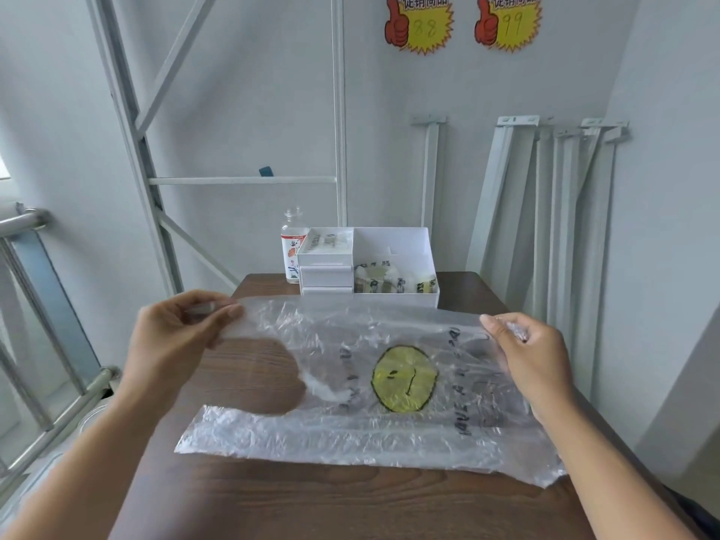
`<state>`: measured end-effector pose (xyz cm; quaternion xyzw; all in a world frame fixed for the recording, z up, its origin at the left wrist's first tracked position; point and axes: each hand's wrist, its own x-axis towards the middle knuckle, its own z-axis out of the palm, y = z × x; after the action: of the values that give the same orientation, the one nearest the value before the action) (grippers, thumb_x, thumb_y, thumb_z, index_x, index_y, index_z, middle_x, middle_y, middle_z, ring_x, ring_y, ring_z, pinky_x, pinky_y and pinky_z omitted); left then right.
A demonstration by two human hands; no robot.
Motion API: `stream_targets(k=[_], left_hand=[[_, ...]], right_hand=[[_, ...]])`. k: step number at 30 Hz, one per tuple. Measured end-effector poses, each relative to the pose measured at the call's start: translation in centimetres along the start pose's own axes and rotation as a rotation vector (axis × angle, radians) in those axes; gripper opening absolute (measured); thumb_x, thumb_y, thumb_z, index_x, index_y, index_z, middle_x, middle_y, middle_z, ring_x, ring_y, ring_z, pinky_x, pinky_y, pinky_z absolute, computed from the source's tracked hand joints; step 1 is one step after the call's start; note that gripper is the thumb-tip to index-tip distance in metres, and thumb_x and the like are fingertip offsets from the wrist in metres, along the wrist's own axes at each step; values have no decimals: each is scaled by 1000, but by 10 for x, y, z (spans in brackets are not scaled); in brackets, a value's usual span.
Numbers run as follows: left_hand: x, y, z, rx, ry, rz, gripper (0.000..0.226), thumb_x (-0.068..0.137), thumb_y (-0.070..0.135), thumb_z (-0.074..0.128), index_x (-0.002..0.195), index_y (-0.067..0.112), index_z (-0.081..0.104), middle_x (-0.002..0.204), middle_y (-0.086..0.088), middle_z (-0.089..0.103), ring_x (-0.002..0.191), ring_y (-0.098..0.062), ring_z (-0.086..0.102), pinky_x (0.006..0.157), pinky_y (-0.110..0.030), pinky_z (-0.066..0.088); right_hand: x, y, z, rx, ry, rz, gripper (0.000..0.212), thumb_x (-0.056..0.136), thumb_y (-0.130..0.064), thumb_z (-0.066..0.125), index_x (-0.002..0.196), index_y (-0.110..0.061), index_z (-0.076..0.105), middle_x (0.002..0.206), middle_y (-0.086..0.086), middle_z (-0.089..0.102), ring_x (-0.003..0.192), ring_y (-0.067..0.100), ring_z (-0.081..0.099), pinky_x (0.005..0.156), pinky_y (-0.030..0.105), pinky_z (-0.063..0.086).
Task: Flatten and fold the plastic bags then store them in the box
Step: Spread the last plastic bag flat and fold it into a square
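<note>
Clear plastic bag with yellow smiley lay spread on the brown table, far edge lifted between both hands. Left hand pinched one handle; right hand gripped the opposite corner. White box stood beyond, folded bags inside.

Clear bag, printed with a yellow smiley face outlined in black and black lettering. Dark brown woodgrain table. White box. The bottle has a label with a red band and an orange flower. The signs are yellow starbursts with red thumbs.
</note>
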<state>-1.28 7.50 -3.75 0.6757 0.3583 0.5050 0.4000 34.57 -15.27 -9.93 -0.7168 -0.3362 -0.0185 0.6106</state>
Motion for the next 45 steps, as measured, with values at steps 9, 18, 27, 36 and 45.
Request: stream_targets(k=[9,18,27,36,45], left_hand=[[12,-23,-20,-27,50,-9,20,77,24,87,92,13,81,78,2,79,64,-2,65,60,-5,49],[14,-29,-25,-83,23,-64,21,83,16,84,102,7,79,82,-7,78,59,0,64,64,-5,52],[21,-21,-29,64,99,-83,12,86,10,83,96,16,80,76,3,80,61,3,68,59,-3,48],[-37,27,50,545,-199,458,27,97,5,68,101,29,80,101,24,72,81,2,67,74,-13,50],[-106,-4,132,601,-937,661,34,108,40,51,141,41,60,158,17,43,149,-11,34,120,-32,31]], right_hand=[[3,0,-1,-26,-143,123,94,70,-90,70,94,0,69,59,11,54,59,29,55,76,39,48],[-3,-18,-8,289,-233,208,40,93,-53,68,94,-13,75,67,14,64,50,18,27,42,24,26],[0,1,13,-230,-182,111,44,110,-43,49,82,-17,70,46,7,58,36,12,48,51,29,42],[9,2,15,-536,46,-77,38,98,-34,69,128,-15,56,124,4,58,116,26,52,91,32,40],[2,-30,51,-656,-877,-334,22,108,-37,51,124,-35,66,134,-19,58,122,4,54,110,40,46]])
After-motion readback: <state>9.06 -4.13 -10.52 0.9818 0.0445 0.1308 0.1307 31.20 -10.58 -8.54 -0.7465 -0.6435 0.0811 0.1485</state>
